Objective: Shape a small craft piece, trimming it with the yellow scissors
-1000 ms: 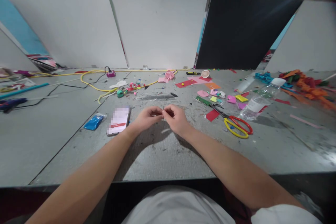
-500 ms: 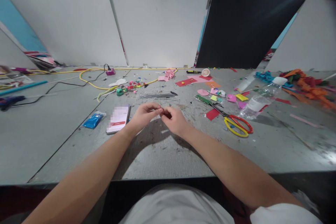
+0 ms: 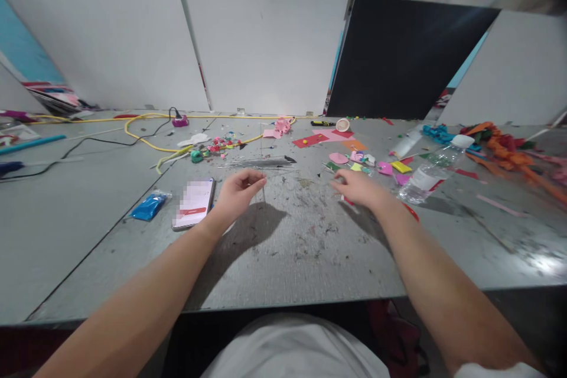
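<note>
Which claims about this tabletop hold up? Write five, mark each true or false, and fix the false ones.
1. The left hand pinches a thin wire. True.
2. The right hand touches the left hand. False: a clear gap separates them.
3. The phone lies between the blue packet and the left hand. True.
4. The bottle is uncapped. False: it has a white cap on.
5. A black board stands farther off than the bottle. True.
</note>
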Action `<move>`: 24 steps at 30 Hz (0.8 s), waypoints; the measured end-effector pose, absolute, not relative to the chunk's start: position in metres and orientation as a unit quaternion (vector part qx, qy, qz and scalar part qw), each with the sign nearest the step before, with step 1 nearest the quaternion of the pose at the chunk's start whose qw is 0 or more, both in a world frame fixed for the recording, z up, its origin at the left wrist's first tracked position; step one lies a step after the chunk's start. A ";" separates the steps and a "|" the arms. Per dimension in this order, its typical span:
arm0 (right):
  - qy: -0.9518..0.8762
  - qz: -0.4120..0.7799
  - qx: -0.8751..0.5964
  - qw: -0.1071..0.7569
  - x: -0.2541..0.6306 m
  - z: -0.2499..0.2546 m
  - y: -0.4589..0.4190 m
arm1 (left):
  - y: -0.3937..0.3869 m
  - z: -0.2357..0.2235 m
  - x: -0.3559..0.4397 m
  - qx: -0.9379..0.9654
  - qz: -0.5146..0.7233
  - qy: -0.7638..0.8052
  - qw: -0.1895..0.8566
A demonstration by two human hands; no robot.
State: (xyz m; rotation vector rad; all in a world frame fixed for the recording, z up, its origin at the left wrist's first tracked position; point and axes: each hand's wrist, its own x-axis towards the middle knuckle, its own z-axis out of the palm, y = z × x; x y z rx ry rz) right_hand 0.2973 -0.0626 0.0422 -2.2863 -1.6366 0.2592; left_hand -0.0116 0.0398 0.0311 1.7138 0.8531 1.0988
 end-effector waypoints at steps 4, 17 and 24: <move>-0.455 0.032 -0.889 0.036 0.365 0.023 -0.109 | 0.041 0.028 -0.010 0.694 0.450 0.345 0.444; -0.413 0.087 -0.889 0.176 0.396 -0.009 -0.148 | 0.041 0.029 -0.012 0.699 0.452 0.352 0.428; -0.340 0.151 -0.813 0.449 0.382 -0.008 -0.165 | 0.043 0.025 -0.011 0.718 0.456 0.338 0.403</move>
